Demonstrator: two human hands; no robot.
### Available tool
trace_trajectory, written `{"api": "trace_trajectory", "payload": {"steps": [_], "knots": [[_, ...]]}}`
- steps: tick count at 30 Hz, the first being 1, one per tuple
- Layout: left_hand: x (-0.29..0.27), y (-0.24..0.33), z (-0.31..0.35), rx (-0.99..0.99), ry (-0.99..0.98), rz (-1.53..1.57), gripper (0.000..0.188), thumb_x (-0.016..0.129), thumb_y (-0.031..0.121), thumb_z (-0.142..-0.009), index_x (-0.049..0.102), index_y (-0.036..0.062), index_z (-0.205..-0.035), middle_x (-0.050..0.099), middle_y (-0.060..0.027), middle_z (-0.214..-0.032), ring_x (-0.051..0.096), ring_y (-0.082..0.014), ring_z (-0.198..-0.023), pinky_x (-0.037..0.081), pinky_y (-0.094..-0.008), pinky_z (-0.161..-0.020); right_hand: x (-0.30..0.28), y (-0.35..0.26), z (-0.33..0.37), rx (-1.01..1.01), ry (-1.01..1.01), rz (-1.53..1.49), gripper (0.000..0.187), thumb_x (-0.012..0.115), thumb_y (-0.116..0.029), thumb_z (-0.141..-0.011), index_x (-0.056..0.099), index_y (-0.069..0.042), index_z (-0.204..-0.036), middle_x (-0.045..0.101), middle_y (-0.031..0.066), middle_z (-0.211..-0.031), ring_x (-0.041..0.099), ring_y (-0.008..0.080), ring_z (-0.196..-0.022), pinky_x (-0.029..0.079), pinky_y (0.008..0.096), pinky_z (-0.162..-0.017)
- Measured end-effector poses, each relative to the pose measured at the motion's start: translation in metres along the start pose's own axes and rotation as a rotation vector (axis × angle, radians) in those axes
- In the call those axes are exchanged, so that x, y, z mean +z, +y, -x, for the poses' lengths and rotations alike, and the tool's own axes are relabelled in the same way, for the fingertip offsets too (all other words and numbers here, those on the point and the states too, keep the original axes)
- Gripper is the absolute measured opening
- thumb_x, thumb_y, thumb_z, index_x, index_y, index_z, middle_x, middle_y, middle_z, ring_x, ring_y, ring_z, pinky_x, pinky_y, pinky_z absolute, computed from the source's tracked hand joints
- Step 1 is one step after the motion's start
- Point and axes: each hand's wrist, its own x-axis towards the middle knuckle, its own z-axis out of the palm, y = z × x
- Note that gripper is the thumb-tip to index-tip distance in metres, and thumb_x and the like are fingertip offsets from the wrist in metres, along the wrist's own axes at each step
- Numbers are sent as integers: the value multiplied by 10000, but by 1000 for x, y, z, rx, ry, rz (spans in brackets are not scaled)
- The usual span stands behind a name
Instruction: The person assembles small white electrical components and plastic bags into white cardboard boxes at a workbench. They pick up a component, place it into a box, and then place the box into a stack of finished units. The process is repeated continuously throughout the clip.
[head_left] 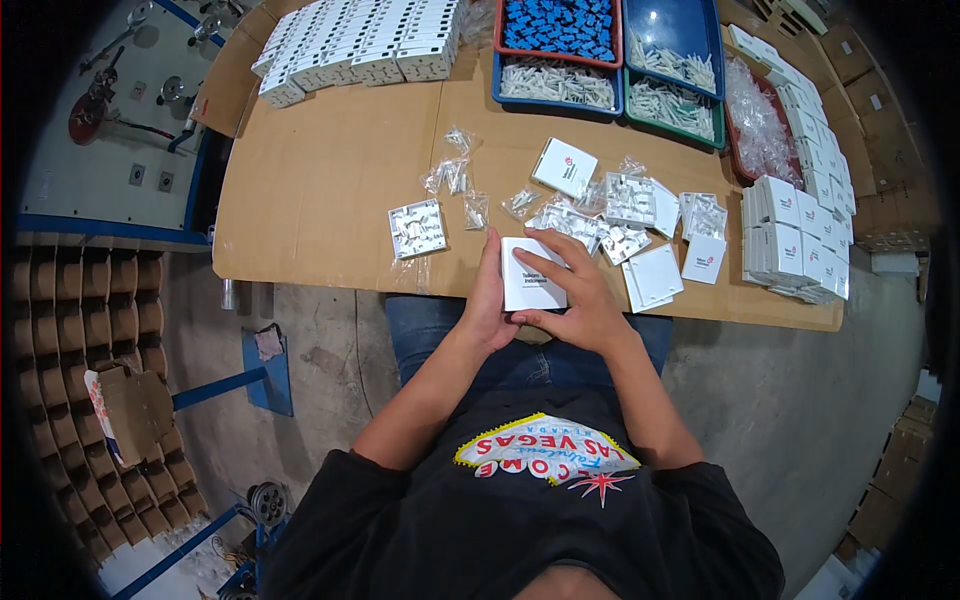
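Note:
Just off the table's near edge, a white square plastic box [528, 262] with small print on its face is held between my hands. My left hand [486, 306] grips its left side, fingers wrapped along the edge. From the right, my right hand [588, 302] closes on it, with fingers over the top face and the thumb at the lower edge. Ahead and to the left lies an open white base piece [417, 229], inner side up. Small clear bags of screws and plugs [476, 210] lie close by. Loose white square covers [652, 277] and more base pieces [629, 200] are heaped to the right.
Cardboard covers the table [330, 190]. White boxes stand in rows [370, 45] at the far left and in stacks [797, 240] at the right. Trays at the back hold blue parts [558, 28] and white plugs [556, 82]. A red tray [762, 130] holds clear bags.

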Motion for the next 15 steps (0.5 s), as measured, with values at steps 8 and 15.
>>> {"api": "trace_trajectory", "payload": {"steps": [8, 15], "knots": [[-4, -7, 8, 139, 22, -128, 567, 477, 519, -1119, 524, 72, -1465, 694, -104, -1278, 719, -225, -1139, 600, -366, -947, -8, 4, 3, 55, -26, -9, 839, 952, -328, -704, 624, -122, -1448, 503, 147, -1601, 403, 366, -1533, 358, 502, -1231], [26, -11, 21, 500, -156, -549, 614, 582, 156, -1090, 362, 12, -1645, 372, -149, -1688, 426, -276, -1519, 341, -382, -1224, -6, 6, -7, 519, 493, -670, 490, 554, -494, -1076, 669, -30, -1182, 680, 119, -1187, 624, 189, -1118, 479, 318, -938]]}}
